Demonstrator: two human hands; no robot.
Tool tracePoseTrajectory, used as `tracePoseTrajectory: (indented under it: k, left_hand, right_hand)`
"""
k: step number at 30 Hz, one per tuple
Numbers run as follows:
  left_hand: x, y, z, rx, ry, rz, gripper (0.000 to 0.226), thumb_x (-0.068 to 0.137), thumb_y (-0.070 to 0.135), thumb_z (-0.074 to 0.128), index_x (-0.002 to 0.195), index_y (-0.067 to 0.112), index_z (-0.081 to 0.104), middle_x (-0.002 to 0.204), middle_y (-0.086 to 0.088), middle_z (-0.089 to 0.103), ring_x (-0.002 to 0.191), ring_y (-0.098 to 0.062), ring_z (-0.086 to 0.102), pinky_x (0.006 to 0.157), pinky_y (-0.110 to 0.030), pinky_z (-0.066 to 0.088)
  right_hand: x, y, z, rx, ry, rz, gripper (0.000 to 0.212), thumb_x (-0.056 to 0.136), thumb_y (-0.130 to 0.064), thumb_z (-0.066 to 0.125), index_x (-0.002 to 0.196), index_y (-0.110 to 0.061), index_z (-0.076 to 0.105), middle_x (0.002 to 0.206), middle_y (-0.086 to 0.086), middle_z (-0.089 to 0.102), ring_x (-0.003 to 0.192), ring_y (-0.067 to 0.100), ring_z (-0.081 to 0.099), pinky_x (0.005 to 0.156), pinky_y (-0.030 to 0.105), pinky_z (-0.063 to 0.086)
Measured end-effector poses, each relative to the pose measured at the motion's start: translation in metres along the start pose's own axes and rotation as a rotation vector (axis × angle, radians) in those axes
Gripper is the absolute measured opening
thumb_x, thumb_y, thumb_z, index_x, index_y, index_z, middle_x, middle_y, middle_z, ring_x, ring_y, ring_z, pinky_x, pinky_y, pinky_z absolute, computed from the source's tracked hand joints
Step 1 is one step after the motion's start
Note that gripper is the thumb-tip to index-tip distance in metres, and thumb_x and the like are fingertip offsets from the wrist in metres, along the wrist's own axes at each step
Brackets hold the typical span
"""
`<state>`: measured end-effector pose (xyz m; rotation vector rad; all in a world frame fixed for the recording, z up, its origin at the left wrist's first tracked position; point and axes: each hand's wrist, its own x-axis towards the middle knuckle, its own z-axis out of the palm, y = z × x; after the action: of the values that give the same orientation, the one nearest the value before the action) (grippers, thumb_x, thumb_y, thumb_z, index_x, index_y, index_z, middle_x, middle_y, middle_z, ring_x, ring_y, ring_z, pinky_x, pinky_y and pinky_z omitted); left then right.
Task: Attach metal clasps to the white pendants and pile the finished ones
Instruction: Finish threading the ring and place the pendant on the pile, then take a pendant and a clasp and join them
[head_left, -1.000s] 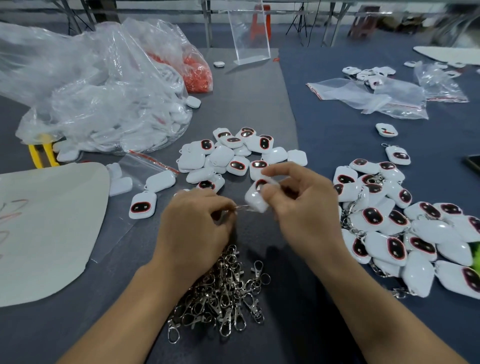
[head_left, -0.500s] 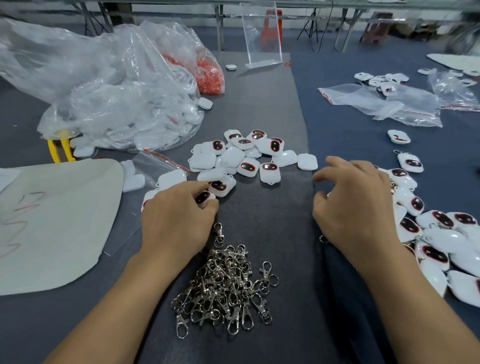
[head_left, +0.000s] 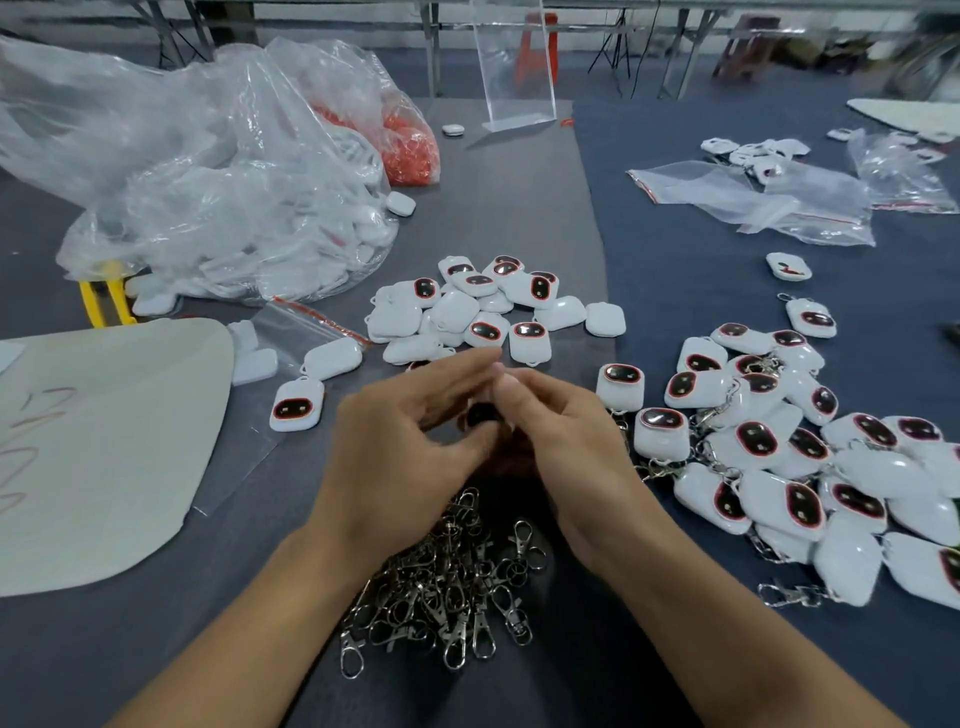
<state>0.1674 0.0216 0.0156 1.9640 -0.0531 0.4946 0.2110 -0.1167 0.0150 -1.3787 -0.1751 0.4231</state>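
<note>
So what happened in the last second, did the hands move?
The right hand swung out to the finished pile, apparently leaving its pendant there, while the left hand went to the loose pendants. Both are now back together above the metal clasps, closing around something small I can't make out. Bags and piles stayed put.
</note>
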Motion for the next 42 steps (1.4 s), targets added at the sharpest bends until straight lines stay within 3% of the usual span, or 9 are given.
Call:
tracePoseTrajectory:
  k: [2, 4, 7, 9, 14, 21, 26, 31, 42]
  left_hand:
    - [0.003, 0.003, -0.003, -0.074, 0.029, -0.052, 0.047, 0.077, 0.005, 0.079, 0.114, 0.034, 0.072, 0.104, 0.019, 0.076, 0.1, -0.003, 0.073, 0.091, -0.02, 0.055]
    - [0.007, 0.001, -0.013, 0.119, 0.116, -0.1, 0.034, 0.082, 0.01, 0.079, 0.103, 0.037, 0.076, 0.09, 0.022, 0.076, 0.088, 0.003, 0.072, 0.087, -0.021, 0.057]
    - [0.013, -0.001, -0.034, 0.607, 0.035, -0.189, 0.006, 0.077, 0.046, 0.074, 0.082, 0.047, 0.077, 0.08, 0.029, 0.073, 0.081, 0.003, 0.069, 0.083, -0.027, 0.055]
    - [0.017, 0.0, -0.044, 0.687, -0.128, -0.282, 0.02, 0.066, 0.064, 0.062, 0.074, 0.051, 0.075, 0.081, 0.033, 0.07, 0.083, 0.003, 0.066, 0.078, -0.028, 0.051]
    - [0.022, 0.0, -0.056, 0.528, -0.409, -0.286, 0.019, 0.061, 0.043, 0.081, 0.079, 0.047, 0.078, 0.091, 0.026, 0.07, 0.086, -0.001, 0.066, 0.083, -0.033, 0.054]
    - [0.013, -0.012, -0.043, 0.404, -0.208, -0.271, 0.012, 0.074, 0.03, 0.085, 0.067, 0.034, 0.076, 0.065, 0.016, 0.071, 0.058, 0.0, 0.063, 0.06, -0.021, 0.048]
    - [0.011, -0.01, -0.019, -0.07, 0.02, -0.366, 0.013, 0.082, 0.012, 0.08, 0.072, 0.021, 0.079, 0.068, -0.004, 0.076, 0.062, -0.011, 0.069, 0.062, -0.024, 0.054]
    - [0.009, -0.008, -0.016, -0.241, 0.037, -0.354, 0.019, 0.083, 0.007, 0.077, 0.073, 0.023, 0.08, 0.07, -0.006, 0.076, 0.062, -0.009, 0.07, 0.056, -0.017, 0.051]
    - [0.007, -0.005, -0.015, -0.218, -0.007, -0.322, 0.013, 0.08, 0.013, 0.079, 0.072, 0.023, 0.08, 0.065, -0.003, 0.074, 0.056, -0.008, 0.064, 0.055, -0.018, 0.049]
  right_hand:
    - [0.003, 0.002, -0.004, -0.098, 0.02, -0.023, 0.017, 0.101, -0.017, 0.061, 0.101, -0.021, 0.077, 0.092, 0.012, 0.078, 0.076, 0.026, 0.073, 0.074, 0.048, 0.064]
    - [0.005, 0.002, -0.007, -0.294, 0.06, -0.085, 0.014, 0.097, -0.019, 0.063, 0.099, -0.027, 0.076, 0.083, 0.008, 0.077, 0.067, 0.022, 0.07, 0.072, 0.053, 0.061]
    - [0.006, 0.002, -0.007, -0.432, 0.105, -0.122, 0.02, 0.081, -0.027, 0.065, 0.098, -0.037, 0.07, 0.079, 0.003, 0.076, 0.066, 0.021, 0.069, 0.071, 0.054, 0.06]
    - [0.006, 0.002, -0.007, -0.487, 0.074, -0.118, 0.025, 0.076, -0.026, 0.069, 0.099, -0.037, 0.068, 0.081, 0.0, 0.076, 0.075, 0.023, 0.072, 0.075, 0.052, 0.06]
    - [0.008, 0.004, -0.011, -0.575, 0.029, -0.129, 0.025, 0.078, -0.021, 0.074, 0.097, -0.037, 0.068, 0.072, -0.01, 0.071, 0.063, 0.005, 0.06, 0.069, 0.044, 0.057]
    - [0.006, 0.004, -0.012, -0.547, 0.015, -0.122, 0.022, 0.074, -0.02, 0.075, 0.09, -0.034, 0.069, 0.071, -0.008, 0.07, 0.062, 0.007, 0.058, 0.066, 0.043, 0.055]
    - [0.003, -0.003, -0.008, -0.293, 0.006, -0.057, 0.019, 0.059, -0.019, 0.067, 0.074, -0.025, 0.057, 0.089, 0.028, 0.069, 0.06, 0.02, 0.052, 0.052, 0.032, 0.042]
    - [0.005, -0.004, -0.01, -0.192, -0.024, -0.007, 0.013, 0.073, -0.01, 0.077, 0.083, -0.018, 0.076, 0.082, 0.023, 0.073, 0.058, 0.019, 0.059, 0.046, 0.027, 0.042]
    - [0.002, -0.007, -0.009, -0.261, -0.062, -0.065, 0.012, 0.075, -0.01, 0.086, 0.071, -0.016, 0.076, 0.061, 0.003, 0.069, 0.052, 0.015, 0.057, 0.05, 0.026, 0.048]
